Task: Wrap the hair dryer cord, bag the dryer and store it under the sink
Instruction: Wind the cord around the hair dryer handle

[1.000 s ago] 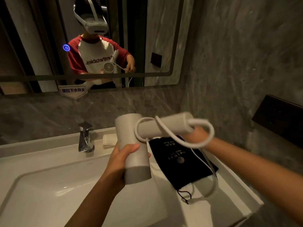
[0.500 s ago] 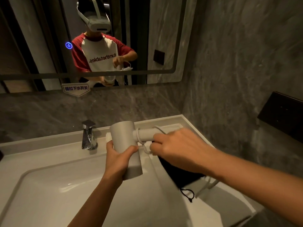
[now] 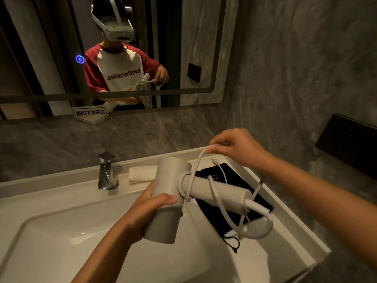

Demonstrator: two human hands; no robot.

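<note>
Over the basin, our left hand [image 3: 151,203] wraps closed around the barrel of the hair dryer [image 3: 173,199], while our right hand [image 3: 234,148] pinches the white cord [image 3: 216,199] above and beyond the handle. Two loose turns circle the handle just right of the left grip; the slack droops below onto the black bag [image 3: 234,180] on the sink counter [image 3: 295,227]. We judge the turns may slip off the handle's end if tension drops, or the loop may snag the bag's drawstring.
</note>
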